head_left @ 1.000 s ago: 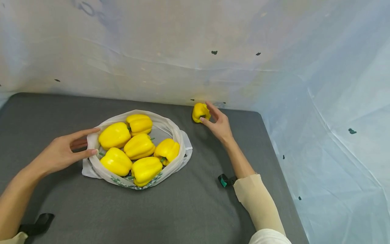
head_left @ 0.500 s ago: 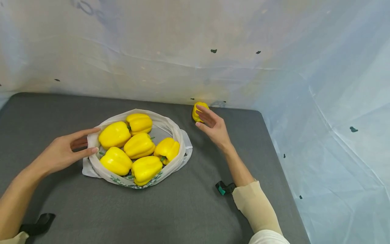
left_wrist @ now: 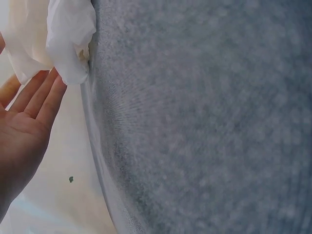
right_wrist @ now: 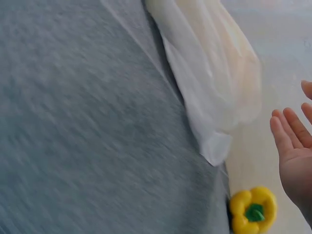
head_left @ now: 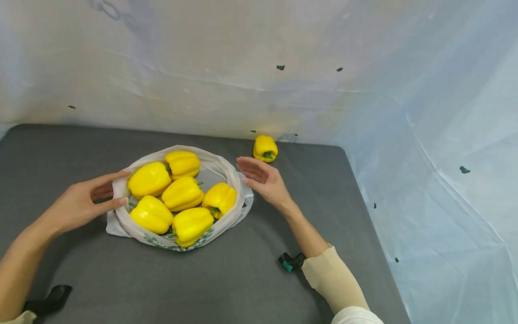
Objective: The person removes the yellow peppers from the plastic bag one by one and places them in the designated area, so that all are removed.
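A white bag [head_left: 238, 211] with its mouth spread wide lies in the head view, holding several yellow bell peppers [head_left: 183, 194]. My left hand [head_left: 82, 202] is at the bag's left rim, fingers and thumb nearly straight, tips right against the fabric; the left wrist view has these fingers [left_wrist: 41, 100] reaching to the bag's side. At the right rim, my right hand [head_left: 265, 180] hovers with loose fingers and holds nothing. One loose yellow bell pepper [head_left: 265, 149], its green stem facing me, sits behind the right hand near the back edge.
Under everything is a grey cloth-covered table [head_left: 182, 288]. Pale plastic sheeting [head_left: 226, 58] rises behind its back edge and along the right side. Black wrist-worn devices [head_left: 291, 261] sit on both forearms.
My right hand has left the loose bell pepper at the back and moved left and nearer, to the bag's right rim. The pepper's stem now faces forward. My left hand stays at the bag.
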`<state>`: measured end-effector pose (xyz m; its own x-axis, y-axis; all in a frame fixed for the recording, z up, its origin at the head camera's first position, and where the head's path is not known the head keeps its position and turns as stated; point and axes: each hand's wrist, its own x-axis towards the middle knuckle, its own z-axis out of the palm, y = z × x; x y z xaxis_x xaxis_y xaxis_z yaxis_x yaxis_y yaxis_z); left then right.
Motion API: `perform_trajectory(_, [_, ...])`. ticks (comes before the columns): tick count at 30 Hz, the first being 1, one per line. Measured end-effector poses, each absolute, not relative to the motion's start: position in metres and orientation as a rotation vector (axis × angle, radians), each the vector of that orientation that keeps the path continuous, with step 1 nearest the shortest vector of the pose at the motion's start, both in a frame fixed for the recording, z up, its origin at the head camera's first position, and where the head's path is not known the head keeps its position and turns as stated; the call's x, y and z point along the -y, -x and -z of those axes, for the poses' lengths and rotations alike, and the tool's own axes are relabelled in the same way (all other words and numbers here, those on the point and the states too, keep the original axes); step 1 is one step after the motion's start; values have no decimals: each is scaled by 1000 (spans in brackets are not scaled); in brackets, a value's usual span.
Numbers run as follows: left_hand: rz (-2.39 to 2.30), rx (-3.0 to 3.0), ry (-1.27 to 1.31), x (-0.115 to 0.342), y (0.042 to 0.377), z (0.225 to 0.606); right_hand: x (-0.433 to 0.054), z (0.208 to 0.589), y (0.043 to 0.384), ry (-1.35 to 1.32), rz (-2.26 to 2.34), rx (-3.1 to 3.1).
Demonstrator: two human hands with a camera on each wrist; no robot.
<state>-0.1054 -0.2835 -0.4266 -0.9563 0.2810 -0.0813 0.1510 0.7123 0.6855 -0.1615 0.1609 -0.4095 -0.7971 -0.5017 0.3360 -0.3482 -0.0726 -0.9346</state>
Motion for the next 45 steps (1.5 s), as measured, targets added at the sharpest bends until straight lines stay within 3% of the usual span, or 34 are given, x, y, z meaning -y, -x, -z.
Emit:
perform_trajectory(7, [-1072, -2737, -343, 283, 105, 425, -152, 427, 160, 981, 1979, -1935])
perform_trajectory(15, [-1026, -2729, -321, 281, 105, 425, -148, 422, 151, 941, 1917, -1952])
perform_trajectory(20, [-1019, -2715, -314, 282, 105, 425, -144, 411, 142, 939, 1801, -2073])
perform_trajectory(28, [-1034, -2694, -331, 282, 104, 425, -140, 434, 139, 878, 1652, -2244])
perform_trajectory(38, [-1005, -2690, -356, 285, 104, 424, -128, 435, 127, 774, 1219, -2526])
perform_trajectory(45, [-1004, -2685, -376, 285, 105, 422, -115, 438, 122, 690, 1164, -2588])
